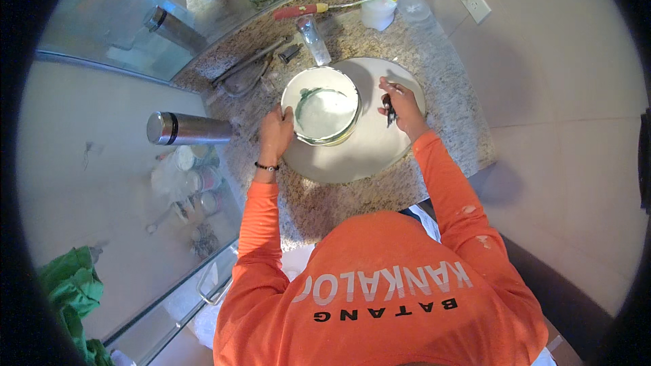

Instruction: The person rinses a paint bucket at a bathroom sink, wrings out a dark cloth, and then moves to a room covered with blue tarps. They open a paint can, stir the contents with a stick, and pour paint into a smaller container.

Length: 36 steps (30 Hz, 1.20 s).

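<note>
A white pail (293,91) with green smears inside and pale, cloudy contents stands in the oval sink basin (339,166), toward its left half. My left hand (277,130) is closed on the pail's left rim, thumb at the edge. Over the right side of the basin, my right hand (405,110) is curled around a small dark tool (388,107), black with a shiny part; its exact kind is not clear. Behind the pail rises the chrome faucet (313,41).
A steel bottle (193,129) stands by the counter's left edge, near a glass panel. A grey hose (251,68) and a small black piece (289,53) lie left of the faucet. Behind are a red-and-yellow handled tool (300,11), a white tub (378,11) and a clear container (413,8).
</note>
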Each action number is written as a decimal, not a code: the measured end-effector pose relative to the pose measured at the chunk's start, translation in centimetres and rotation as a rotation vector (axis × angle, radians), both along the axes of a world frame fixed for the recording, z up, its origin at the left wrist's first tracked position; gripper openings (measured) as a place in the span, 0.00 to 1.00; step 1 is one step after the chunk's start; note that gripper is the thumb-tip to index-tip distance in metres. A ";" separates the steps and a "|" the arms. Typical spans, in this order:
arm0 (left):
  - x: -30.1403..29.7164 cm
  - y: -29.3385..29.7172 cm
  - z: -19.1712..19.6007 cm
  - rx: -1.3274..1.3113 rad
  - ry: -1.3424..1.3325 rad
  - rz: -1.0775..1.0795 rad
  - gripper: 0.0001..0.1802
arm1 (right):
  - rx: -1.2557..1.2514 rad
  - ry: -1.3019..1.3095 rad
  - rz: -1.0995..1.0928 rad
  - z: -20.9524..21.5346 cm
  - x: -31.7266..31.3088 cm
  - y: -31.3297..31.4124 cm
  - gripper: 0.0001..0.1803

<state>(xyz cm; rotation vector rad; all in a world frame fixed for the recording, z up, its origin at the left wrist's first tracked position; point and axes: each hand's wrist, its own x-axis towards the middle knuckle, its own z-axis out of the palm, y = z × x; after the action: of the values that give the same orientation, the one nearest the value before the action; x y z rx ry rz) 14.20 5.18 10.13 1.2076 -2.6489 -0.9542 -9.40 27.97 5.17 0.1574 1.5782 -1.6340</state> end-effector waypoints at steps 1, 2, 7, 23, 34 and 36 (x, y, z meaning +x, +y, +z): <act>1.3 0.2 0.7 -0.030 0.024 0.007 0.24 | -0.022 -0.074 -0.078 -1.0 -0.2 -0.3 0.17; 2.7 0.4 1.5 0.005 0.080 0.053 0.23 | -0.086 -0.180 -0.083 -2.0 -0.2 -0.9 0.15; 10.7 1.1 6.0 0.267 0.384 0.369 0.19 | -0.311 -0.493 0.030 -8.1 1.0 -8.2 0.07; 21.9 9.0 8.4 0.010 0.459 1.021 0.17 | 0.175 -0.175 0.480 -9.3 1.4 -16.4 0.10; 20.3 8.5 10.4 -0.729 -0.106 0.937 0.29 | 0.003 -0.076 0.539 -11.5 -0.1 -15.2 0.17; 17.6 10.2 12.4 -0.874 0.019 0.883 0.18 | 0.041 -0.072 0.597 -11.6 -0.5 -14.8 0.20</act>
<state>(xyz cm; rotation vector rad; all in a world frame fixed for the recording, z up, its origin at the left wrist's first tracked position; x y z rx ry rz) 31.80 15.40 22.53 1.7238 -1.7441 0.2966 -9.87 13.21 -6.45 -0.2153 1.4251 -1.1164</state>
